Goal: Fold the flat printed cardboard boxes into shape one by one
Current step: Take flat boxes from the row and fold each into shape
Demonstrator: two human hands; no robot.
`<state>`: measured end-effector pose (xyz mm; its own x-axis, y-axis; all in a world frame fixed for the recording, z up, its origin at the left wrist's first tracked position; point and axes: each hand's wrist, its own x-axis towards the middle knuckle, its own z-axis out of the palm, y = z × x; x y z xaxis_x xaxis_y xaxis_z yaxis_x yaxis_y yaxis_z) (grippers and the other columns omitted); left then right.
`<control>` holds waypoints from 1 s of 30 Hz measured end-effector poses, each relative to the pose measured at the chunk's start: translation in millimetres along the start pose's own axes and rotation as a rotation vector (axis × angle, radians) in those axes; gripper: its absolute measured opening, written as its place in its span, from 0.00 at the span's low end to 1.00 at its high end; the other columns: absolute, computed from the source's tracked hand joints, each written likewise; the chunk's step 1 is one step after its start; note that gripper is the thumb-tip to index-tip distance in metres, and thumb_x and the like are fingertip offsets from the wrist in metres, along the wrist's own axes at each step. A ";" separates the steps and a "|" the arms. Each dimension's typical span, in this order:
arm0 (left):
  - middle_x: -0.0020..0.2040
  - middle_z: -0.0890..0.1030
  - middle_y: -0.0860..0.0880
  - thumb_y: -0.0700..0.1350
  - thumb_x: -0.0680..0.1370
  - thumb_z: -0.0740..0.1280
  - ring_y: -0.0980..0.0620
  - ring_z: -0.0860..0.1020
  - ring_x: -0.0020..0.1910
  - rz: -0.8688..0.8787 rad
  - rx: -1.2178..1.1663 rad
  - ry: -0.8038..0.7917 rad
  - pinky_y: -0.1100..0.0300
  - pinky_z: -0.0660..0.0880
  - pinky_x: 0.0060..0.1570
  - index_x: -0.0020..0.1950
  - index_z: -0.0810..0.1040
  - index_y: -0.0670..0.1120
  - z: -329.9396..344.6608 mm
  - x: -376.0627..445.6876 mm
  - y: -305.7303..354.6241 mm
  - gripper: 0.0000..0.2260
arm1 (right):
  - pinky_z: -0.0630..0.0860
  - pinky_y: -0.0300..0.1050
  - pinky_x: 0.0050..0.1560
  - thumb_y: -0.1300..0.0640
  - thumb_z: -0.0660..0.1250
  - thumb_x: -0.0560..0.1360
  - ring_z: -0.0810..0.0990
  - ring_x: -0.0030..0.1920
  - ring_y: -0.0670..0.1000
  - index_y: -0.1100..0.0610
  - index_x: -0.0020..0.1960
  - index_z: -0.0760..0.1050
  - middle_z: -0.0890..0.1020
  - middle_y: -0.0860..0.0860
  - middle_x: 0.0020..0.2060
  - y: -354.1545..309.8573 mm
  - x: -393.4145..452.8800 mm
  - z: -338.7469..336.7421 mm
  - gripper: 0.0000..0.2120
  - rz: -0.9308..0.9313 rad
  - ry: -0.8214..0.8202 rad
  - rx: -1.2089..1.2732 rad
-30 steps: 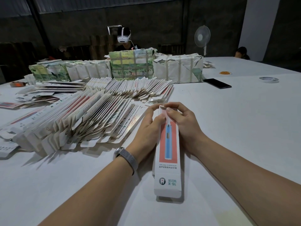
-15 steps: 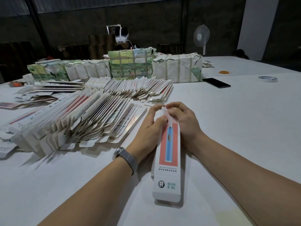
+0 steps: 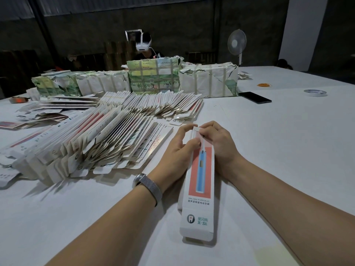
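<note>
At the far left, a long fanned stack of flat cartons [image 3: 80, 146] leans on the white table [image 3: 288, 150]; their edges are thin white card with rounded tabs, and some show red print. Behind it stand wrapped bundles [image 3: 153, 77], bound with pale tape, in torn green and white paper.

The left hand [image 3: 178, 150], with a grey mesh-strap watch [image 3: 148, 186] at the wrist, presses against the left side of the toothbrush box [image 3: 199, 189]. Its fingers are bent and narrow, the thumb on the top face and the fingertips at the far end of the box. The box is long and slim, smooth matte card, white with a red panel and a blue toothbrush picture, and it lies on the table between both hands, with its near flap pointing to the person. The right hand [image 3: 221, 148] holds the far end from the right; its fingers are curled and pinch the small end flap.

Further right lie a black phone [image 3: 255, 97] and a flat roll of tape [image 3: 315, 92].
</note>
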<state>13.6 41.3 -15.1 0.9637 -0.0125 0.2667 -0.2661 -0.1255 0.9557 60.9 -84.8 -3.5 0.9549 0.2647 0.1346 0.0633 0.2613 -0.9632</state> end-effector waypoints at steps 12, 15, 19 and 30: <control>0.38 0.85 0.48 0.45 0.84 0.63 0.51 0.83 0.33 -0.040 0.000 -0.041 0.60 0.80 0.35 0.63 0.70 0.57 -2.4 -3.7 6.0 0.10 | 0.80 0.42 0.32 0.60 0.61 0.81 0.80 0.30 0.50 0.55 0.44 0.73 0.78 0.53 0.32 1.7 0.2 1.2 0.08 -0.008 -0.027 -0.023; 0.39 0.84 0.45 0.50 0.77 0.65 0.49 0.83 0.34 -0.038 -0.032 -0.043 0.58 0.81 0.37 0.64 0.71 0.58 -1.3 -4.5 7.2 0.16 | 0.79 0.43 0.33 0.61 0.60 0.80 0.79 0.31 0.52 0.53 0.42 0.74 0.78 0.53 0.32 2.0 0.8 0.7 0.10 -0.003 -0.052 0.022; 0.41 0.84 0.44 0.53 0.75 0.65 0.46 0.84 0.37 -0.044 -0.020 -0.071 0.54 0.81 0.40 0.65 0.70 0.60 -2.3 -4.1 6.4 0.18 | 0.80 0.43 0.34 0.63 0.61 0.80 0.79 0.31 0.52 0.52 0.40 0.75 0.77 0.53 0.32 0.4 2.0 -2.1 0.12 0.000 -0.072 0.039; 0.42 0.85 0.44 0.55 0.75 0.66 0.44 0.86 0.39 -0.082 0.029 -0.076 0.54 0.81 0.41 0.61 0.71 0.67 -4.9 -3.0 5.3 0.16 | 0.80 0.41 0.32 0.61 0.62 0.80 0.80 0.29 0.49 0.55 0.42 0.74 0.77 0.51 0.30 0.2 2.4 -2.3 0.08 0.016 -0.050 0.039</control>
<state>9.2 45.5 -10.2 0.9814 -0.0758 0.1763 -0.1863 -0.1576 0.9698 63.9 -86.2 -3.9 0.9398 0.3153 0.1319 0.0361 0.2920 -0.9557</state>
